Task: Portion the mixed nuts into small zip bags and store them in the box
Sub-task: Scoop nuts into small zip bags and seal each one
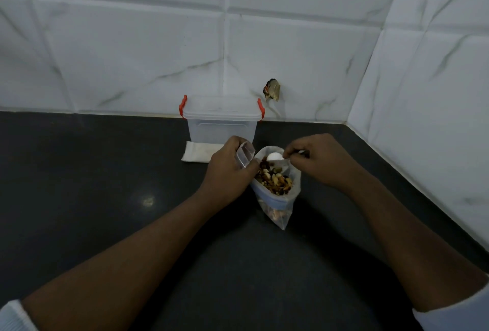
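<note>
A large clear bag of mixed nuts stands open on the dark counter. My left hand grips a small clear zip bag at the big bag's left rim. My right hand pinches the handle of a white spoon, whose bowl sits over the nuts inside the big bag's mouth. Behind them stands a clear plastic box with red clips, its lid on.
A flat stack of white bags or paper lies in front of the box's left side. The tiled wall runs behind and along the right. The dark counter stretches to the left and front.
</note>
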